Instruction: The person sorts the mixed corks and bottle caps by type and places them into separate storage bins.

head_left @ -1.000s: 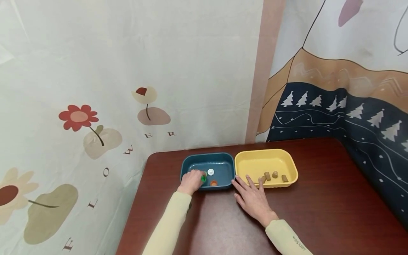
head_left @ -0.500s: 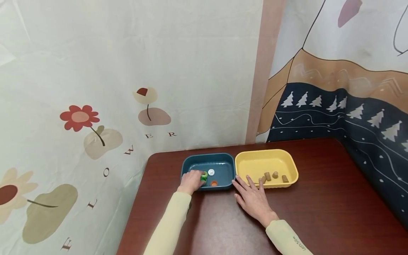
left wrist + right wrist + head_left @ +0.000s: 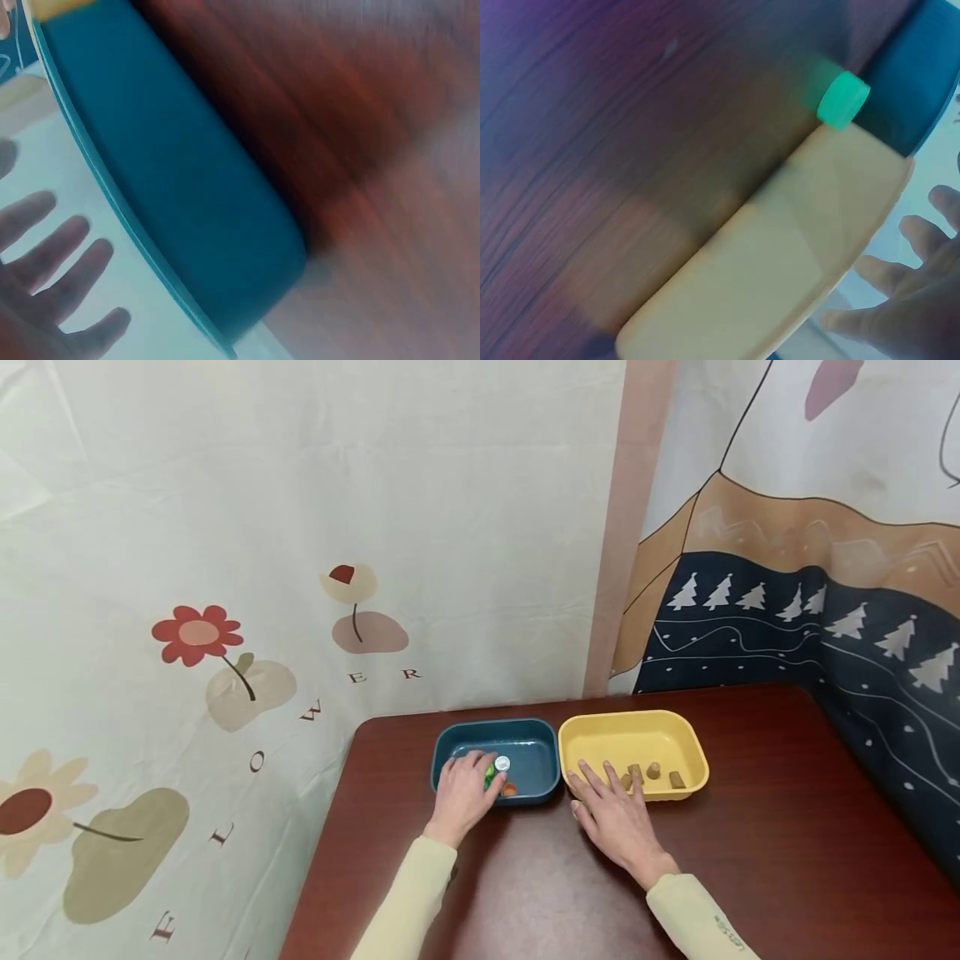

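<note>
My left hand [image 3: 462,793] is over the near left part of a blue tray [image 3: 540,723], and nothing shows in its grip. In the left wrist view its spread fingers [image 3: 79,274] are above the tray's rim. A green bottle cap [image 3: 490,773] shows between thumb and fingers, partly hidden; a white cap [image 3: 502,764] and an orange cap [image 3: 509,789] lie beside it. My right hand [image 3: 618,827], fingers spread, reaches over the near edge of a yellow tray [image 3: 701,756]. Its fingers partly cover several brown corks [image 3: 654,770]. A green cap [image 3: 844,100] appears outside the trays in the right wrist view.
Both trays stand side by side on a dark red-brown table [image 3: 540,893], near its far edge. Behind it hangs a pale wall cloth [image 3: 465,527] with flower prints; a dark patterned cloth [image 3: 735,635] covers the right side.
The left hand's fingers have spread away from the green caps and lifted a little. The right hand has shifted slightly right, further over the yellow tray. The head view has turned slightly.
</note>
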The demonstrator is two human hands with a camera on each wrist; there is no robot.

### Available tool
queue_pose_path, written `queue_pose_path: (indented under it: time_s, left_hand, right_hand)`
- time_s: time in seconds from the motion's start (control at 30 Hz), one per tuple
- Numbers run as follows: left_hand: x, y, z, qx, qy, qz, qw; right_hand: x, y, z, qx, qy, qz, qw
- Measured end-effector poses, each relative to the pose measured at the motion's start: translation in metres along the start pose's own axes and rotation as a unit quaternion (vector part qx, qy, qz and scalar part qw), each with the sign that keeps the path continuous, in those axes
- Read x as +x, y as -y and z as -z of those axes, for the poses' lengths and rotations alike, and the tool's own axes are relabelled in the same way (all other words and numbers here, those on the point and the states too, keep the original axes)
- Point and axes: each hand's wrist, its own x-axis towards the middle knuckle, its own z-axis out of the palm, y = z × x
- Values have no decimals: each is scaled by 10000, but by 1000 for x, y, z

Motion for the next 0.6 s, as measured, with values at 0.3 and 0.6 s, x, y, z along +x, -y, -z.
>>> queue_pose_path:
  time_s: [0.3,0.6]
  left_hand:
    - [-21,-34,-5,-181,-493,-647,9965]
    - [-36,-66,-15,-214,-494,-1240,9908]
  right_hand:
    - [-12,-26,13,124,-16,-303,9995]
    - [-26,-45,14,-40,-239,-370,9990]
